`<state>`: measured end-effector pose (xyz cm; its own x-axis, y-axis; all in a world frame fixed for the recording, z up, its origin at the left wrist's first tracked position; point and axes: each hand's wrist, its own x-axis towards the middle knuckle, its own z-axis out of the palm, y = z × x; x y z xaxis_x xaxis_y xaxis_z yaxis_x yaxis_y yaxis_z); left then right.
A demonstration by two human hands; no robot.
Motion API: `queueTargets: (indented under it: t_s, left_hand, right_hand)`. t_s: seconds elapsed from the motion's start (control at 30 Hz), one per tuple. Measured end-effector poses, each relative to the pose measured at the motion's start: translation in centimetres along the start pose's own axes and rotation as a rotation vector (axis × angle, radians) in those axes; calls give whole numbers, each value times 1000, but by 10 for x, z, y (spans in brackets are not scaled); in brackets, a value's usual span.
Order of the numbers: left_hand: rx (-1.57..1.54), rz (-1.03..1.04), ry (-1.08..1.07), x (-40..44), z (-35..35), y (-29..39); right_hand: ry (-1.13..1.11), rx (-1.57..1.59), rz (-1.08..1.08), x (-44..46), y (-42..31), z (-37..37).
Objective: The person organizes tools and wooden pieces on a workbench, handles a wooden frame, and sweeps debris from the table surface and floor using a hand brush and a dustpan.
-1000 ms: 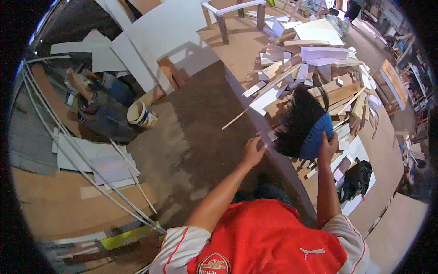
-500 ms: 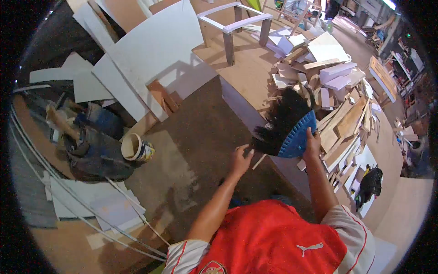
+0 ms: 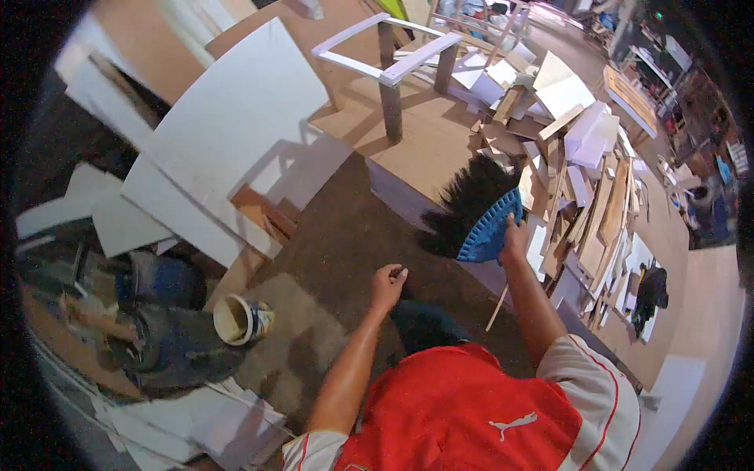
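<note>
My right hand (image 3: pixel 514 239) grips the blue base of a brush (image 3: pixel 491 228) with long black bristles. The bristles point up and left, over the near edge of the wooden worktop (image 3: pixel 428 161). Lower and to the left, my left hand (image 3: pixel 388 287) is held above the brown floor with its fingers curled in. Something small and dark shows at its fingertips, too small to name. A thin wooden stick (image 3: pixel 496 308) juts out below the brush.
Wood offcuts (image 3: pixel 585 196) are heaped on the worktop, near a small frame with legs (image 3: pixel 391 102) and a black bag (image 3: pixel 651 294). On the left are a white bucket (image 3: pixel 242 320), leaning white boards (image 3: pixel 236 118) and dark containers (image 3: pixel 169 337).
The view has swung to the right. My right hand has carried the brush away from the offcuts toward the worktop's edge. My left hand's fingers have curled in and it is farther from the bristles.
</note>
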<state>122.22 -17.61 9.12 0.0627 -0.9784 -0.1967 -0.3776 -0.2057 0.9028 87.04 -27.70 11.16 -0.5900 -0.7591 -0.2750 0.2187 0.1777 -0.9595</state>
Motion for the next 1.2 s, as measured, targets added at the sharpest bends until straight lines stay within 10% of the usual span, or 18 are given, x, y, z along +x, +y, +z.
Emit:
queueTargets:
  t_s: [0.17,0.33,0.77,1.2]
  left_hand:
    - [50,37,-110,97,-48,0]
    - [146,68,-164,194,-91,15]
    - [-224,-108,-863,357,49,112]
    - [-273,-45,-1507,294,172,247]
  right_hand:
    - [156,-91,-148,61,48,69]
    - [391,-797,209,31,-49,148]
    - [878,38,-57,52,-38,90]
    - [1221,829,-131,-14,-71,8]
